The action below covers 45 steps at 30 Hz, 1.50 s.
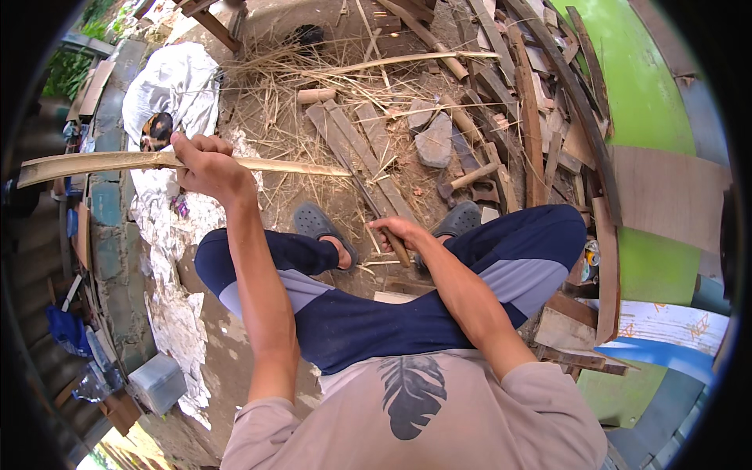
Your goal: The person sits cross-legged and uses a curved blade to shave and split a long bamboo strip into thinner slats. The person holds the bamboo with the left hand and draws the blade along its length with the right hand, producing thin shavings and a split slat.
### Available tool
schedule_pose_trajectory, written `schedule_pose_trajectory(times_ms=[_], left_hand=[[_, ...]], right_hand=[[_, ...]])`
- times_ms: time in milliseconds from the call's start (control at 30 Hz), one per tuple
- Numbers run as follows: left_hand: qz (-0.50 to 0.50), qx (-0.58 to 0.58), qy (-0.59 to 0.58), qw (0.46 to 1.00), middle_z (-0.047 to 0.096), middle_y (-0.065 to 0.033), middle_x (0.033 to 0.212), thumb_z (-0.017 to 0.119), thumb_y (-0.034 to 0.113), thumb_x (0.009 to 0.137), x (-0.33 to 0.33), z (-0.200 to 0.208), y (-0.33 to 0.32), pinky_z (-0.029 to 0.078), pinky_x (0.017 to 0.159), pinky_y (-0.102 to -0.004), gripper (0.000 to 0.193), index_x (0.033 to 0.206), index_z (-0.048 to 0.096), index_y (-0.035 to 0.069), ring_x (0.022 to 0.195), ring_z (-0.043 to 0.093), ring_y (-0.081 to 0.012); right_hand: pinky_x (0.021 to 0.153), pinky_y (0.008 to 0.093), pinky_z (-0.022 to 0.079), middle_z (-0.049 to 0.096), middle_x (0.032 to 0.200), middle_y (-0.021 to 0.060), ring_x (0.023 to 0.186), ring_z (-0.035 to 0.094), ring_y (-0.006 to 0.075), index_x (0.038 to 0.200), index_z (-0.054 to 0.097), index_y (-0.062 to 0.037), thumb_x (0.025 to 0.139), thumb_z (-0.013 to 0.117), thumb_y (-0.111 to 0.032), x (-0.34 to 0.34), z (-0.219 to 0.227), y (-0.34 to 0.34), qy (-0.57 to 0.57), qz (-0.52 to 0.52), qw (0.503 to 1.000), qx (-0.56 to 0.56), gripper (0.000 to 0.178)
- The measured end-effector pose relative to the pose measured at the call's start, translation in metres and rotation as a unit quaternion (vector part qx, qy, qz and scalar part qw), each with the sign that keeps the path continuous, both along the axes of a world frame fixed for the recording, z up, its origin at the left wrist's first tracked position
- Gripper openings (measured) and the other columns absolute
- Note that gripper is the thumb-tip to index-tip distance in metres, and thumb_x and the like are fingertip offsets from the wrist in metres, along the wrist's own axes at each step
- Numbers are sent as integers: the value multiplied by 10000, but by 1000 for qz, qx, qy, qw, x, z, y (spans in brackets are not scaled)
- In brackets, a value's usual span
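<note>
Left hand (210, 163) clasps a long, pale, flat bamboo strip (282, 166), probably light, springy, best held mid-length; right hand (395, 233) clasps a brown wooden-handled knife (374, 206).

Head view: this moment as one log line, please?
Left hand: holds pale strip; right hand: grips brown tool handle; nearby: grey stone

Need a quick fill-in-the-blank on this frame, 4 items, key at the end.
1. The pale strip is held in the person's ____ hand.
2. The right hand holds the long-bladed tool by its wooden ____.
3. The clog on the left foot is ____ in colour.
4. The large sheet at the upper right of the picture is bright ____.

Missing words: left; handle; grey; green.
</note>
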<state>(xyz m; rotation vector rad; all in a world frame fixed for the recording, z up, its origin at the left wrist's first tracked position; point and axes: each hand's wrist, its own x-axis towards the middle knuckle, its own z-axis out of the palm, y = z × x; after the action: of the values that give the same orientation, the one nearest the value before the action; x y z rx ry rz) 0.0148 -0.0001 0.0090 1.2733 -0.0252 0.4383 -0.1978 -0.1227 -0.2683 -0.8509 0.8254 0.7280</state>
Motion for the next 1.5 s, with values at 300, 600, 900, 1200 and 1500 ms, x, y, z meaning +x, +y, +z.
schedule_pose_trajectory(times_ms=[300,600,900,1200,1500], left_hand=[[-28,1,-10,1000,223,41,473,410,315,987,5,-2,-1,177,426,-274,488,567,215,163,423,210,-78],[-39,-1,-11,999,231,39,478,393,269,990,2,-5,-3,185,428,-272,465,569,230,159,427,215,-77],[-61,-23,-20,998,210,39,474,396,232,983,-3,-11,-2,157,420,-277,457,571,213,158,418,187,-75],[-48,-6,-9,999,192,41,472,402,266,981,-3,-6,-8,146,436,-276,494,554,173,166,431,175,-82],[-25,24,-10,999,192,40,469,392,254,974,-1,-5,-3,152,433,-278,485,549,176,166,427,180,-84]], right_hand=[[604,429,479,637,671,226,656,647,324,965,630,120,705,674,-484,-14,-11,13,-45,182,888,-420,659],[636,443,464,626,679,215,689,629,375,808,641,14,749,659,-383,44,109,48,-235,72,853,-460,402],[501,406,474,611,644,169,521,577,302,742,600,53,754,597,-269,16,-55,14,-12,147,909,-389,322],[470,405,458,575,559,131,504,593,270,668,581,53,729,614,-214,47,32,28,-47,43,959,-274,276],[673,438,494,642,718,211,698,632,377,834,663,3,743,556,-298,30,9,44,-153,80,838,-518,332]])
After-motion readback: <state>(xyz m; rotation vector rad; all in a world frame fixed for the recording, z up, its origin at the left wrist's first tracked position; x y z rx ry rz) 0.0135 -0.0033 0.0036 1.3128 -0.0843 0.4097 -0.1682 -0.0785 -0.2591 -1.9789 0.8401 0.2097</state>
